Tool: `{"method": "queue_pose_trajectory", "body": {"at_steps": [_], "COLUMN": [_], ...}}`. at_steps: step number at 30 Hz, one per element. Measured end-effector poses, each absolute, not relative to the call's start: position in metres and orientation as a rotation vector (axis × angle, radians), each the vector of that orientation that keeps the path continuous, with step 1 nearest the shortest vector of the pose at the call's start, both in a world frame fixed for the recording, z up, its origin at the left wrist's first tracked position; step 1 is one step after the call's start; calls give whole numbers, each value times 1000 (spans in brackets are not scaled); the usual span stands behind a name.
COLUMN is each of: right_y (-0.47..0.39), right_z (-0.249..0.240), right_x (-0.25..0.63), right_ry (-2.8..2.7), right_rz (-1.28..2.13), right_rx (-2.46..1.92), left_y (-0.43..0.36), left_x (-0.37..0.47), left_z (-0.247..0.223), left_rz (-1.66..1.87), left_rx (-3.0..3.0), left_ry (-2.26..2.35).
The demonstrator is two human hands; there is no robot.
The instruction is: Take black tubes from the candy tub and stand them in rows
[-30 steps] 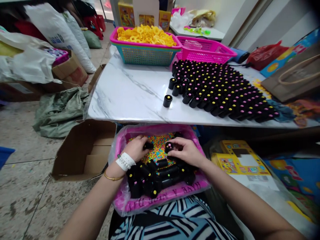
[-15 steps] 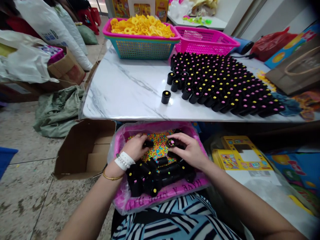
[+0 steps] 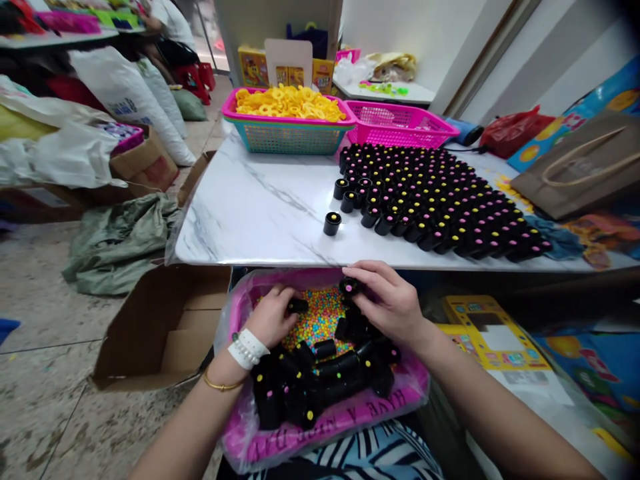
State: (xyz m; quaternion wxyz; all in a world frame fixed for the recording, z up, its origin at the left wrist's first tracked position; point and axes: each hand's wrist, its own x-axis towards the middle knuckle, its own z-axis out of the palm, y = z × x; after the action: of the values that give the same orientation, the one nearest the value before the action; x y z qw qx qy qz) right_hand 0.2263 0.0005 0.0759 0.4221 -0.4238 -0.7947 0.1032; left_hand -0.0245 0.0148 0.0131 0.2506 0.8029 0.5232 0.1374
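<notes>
My right hand [image 3: 387,297] grips a small black cylinder [image 3: 349,287] with a pink dot in its top, held at the tray's far right rim. At the left, my left hand [image 3: 274,317] is closed round another black cylinder [image 3: 297,306], low over small multicoloured beads [image 3: 320,313]. The beads lie in a pink tray [image 3: 245,453] lined with clear plastic on my lap. Several loose black cylinders [image 3: 345,387], some showing yellow or pink dots, are heaped in its near half. On the table stand rows of upright black cylinders [image 3: 425,193], and one stands apart [image 3: 332,224].
The white marbled table [image 3: 240,220] has its edge just beyond the tray. Upon it are a teal basket [image 3: 285,138] of yellow plastic pieces, a pink basket [image 3: 400,123] and a brown paper bag [image 3: 590,167]. An open cardboard box [image 3: 150,333] sits at left; a person [image 3: 173,27] is seated far behind.
My right hand has lifted its black cylinder up and away from the beads, toward the table edge. My left hand stays over the beads. The view has tilted up.
</notes>
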Motion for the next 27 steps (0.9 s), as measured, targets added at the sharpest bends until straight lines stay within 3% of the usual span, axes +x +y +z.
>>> {"method": "queue_pose_trajectory", "body": {"at_steps": [7,27], "right_y": [-2,-13], "right_z": [75,67], "right_x": [237,231], "right_ry": [-2081,-1896], "right_rz": [76,62], "right_rx": [-1071,-1244], "left_y": [14,17], "left_x": [-27,-22], "left_z": [12,7], "left_rz": [373,257], "left_rx": [2206,2261], "left_ry": [1398,1300]}}
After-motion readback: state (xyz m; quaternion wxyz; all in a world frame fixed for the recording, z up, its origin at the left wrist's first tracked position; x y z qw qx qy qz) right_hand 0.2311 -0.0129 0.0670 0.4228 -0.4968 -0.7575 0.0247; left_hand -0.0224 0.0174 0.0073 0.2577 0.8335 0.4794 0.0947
